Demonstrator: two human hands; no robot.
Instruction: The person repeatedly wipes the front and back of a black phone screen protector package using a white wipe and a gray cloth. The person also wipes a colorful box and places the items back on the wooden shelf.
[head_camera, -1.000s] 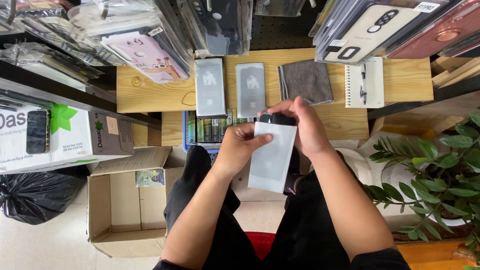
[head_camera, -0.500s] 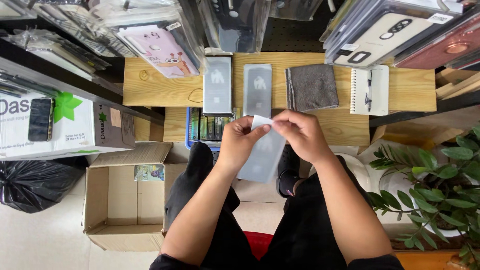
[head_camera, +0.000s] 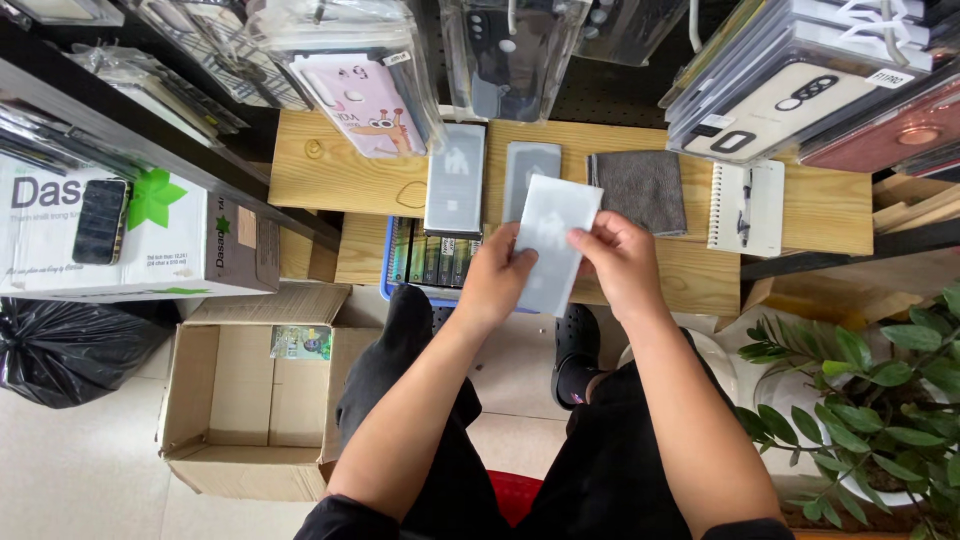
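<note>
Left hand, right hand raised together, fingers pinched.

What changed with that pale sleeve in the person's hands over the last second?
The pale sleeve was lifted from the lap towards the wooden shelf, and a dark piece at its top is gone. The left hand and right hand kept hold. The grey cloth and notebook stayed put.

Wooden table carries two flat grey packets, one beside the other, then a folded grey cloth and a spiral notebook to the right. Phone cases in clear sleeves hang above. Blue crate sits under the table. Open cardboard box on floor; black plastic bag to its left. Green plant at right.
</note>
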